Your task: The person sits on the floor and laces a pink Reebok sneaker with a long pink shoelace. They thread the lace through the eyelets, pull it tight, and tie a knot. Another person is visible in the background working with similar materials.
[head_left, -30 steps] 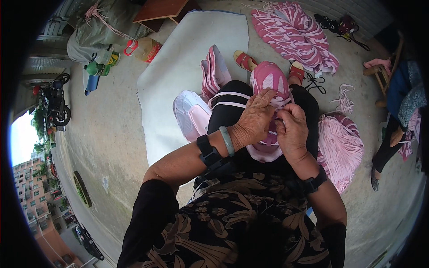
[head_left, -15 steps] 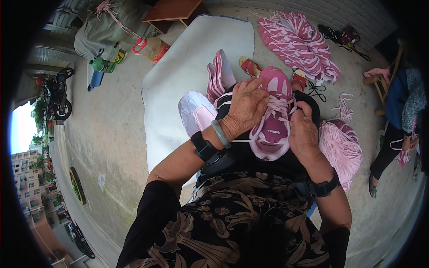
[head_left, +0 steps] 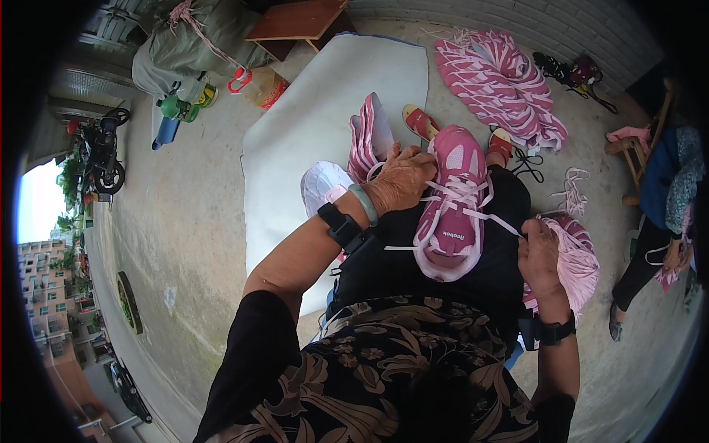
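A pink sneaker (head_left: 449,236) with pale pink laces lies on my dark-trousered lap, its toe pointing away from me. My left hand (head_left: 402,179) is closed against the left side of the sneaker near the toe, its fingertips bent and partly hidden. To the right, my right hand (head_left: 540,255) pinches a pale shoelace (head_left: 496,219), which stretches from the eyelets to the fingers. Another lace end (head_left: 399,248) lies across my lap to the left of the heel.
Striped pink shoe parts (head_left: 367,136) and a whitish piece (head_left: 323,183) lie on a pale sheet (head_left: 295,155). A striped pink pile (head_left: 502,88) lies beyond it, with a pink lace bundle (head_left: 576,262) on my right. Another person (head_left: 659,199) is at far right.
My right hand has moved right, drawing the lace out from the sneaker. My left hand has slid off the sneaker's top to its left side.
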### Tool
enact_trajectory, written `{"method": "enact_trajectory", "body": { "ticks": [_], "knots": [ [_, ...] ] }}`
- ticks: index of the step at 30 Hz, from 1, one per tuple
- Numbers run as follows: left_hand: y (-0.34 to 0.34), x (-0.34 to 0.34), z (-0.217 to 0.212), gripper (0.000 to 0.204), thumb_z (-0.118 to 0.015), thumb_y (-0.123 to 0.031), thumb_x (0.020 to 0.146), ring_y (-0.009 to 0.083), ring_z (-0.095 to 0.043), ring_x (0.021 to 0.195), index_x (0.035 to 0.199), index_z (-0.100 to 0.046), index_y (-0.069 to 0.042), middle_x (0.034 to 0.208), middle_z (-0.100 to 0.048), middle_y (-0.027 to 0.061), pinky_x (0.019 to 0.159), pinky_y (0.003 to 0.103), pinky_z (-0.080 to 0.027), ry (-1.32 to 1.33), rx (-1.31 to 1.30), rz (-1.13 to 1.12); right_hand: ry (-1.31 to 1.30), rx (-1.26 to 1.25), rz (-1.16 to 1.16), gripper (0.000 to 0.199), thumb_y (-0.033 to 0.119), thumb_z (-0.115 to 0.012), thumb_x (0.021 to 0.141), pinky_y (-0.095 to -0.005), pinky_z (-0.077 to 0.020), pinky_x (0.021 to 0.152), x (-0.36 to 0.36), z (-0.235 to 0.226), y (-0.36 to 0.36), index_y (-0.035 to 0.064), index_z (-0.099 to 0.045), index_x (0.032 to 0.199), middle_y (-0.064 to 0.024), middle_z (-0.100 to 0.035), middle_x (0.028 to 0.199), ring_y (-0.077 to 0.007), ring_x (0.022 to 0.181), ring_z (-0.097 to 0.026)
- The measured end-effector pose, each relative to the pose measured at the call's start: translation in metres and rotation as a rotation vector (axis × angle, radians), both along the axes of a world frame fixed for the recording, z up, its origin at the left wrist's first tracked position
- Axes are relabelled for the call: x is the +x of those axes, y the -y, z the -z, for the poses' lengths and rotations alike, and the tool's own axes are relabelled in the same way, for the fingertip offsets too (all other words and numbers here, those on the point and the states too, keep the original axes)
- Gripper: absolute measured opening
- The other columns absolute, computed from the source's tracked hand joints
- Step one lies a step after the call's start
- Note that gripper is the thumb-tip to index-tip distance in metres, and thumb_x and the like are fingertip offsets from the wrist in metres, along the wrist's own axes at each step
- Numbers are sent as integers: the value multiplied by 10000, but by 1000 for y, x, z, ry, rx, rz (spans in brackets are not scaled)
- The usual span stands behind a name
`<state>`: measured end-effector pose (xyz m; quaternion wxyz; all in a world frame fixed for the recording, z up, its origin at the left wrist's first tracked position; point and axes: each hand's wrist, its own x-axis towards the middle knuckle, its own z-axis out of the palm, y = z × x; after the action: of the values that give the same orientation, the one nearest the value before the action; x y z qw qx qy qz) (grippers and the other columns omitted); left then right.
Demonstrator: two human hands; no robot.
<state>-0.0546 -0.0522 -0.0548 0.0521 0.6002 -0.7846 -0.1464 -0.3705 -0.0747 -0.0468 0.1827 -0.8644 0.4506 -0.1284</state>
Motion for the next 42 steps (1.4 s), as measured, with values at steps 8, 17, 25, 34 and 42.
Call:
{"method": "enact_trajectory", "body": {
  "ticks": [8,17,25,34,42],
  "knots": [
    [-1,37,-65,152,-616,-154,845,117,-589,724,777,-626,-19,711,-612,37,676,256,-481,-928,490,-286,245,-56,-113,180,84,-561,811,-401,-362,895,66,-4,-2,49,-521,983,-106,-599,915,-286,889,-559],
    [-25,71,-62,324,-565,-303,879,275,-630,823,768,-647,-10,817,-639,147,827,421,-476,-1894,269,-295,656,216,-5,47,42,-570,844,-237,-407,549,72,-3,1,24,-538,875,-55,-550,688,-123,578,-496],
    [-29,27,-58,277,-655,-267,809,219,-587,905,643,-546,-73,1031,-588,124,877,335,-438,-1552,403,-479,928,244,457,40,7,-579,851,-155,-355,611,-53,-11,-12,24,-556,879,54,-505,746,-11,674,-428],
    [-22,-44,-24,358,-726,-24,627,149,-480,870,898,-496,-67,937,-491,39,766,262,-410,-619,150,-403,682,-123,889,60,55,-608,827,-193,-373,640,-314,46,-43,22,-586,872,43,-516,694,-42,670,-458],
    [-25,-50,-18,132,-671,-33,633,287,-513,997,727,-589,-78,1051,-562,127,844,378,-399,-718,-312,-224,298,87,45,343,34,-620,736,-369,-417,871,-46,-13,-11,-25,-527,1061,-205,-545,1069,-357,1007,-525]
  ]
}}
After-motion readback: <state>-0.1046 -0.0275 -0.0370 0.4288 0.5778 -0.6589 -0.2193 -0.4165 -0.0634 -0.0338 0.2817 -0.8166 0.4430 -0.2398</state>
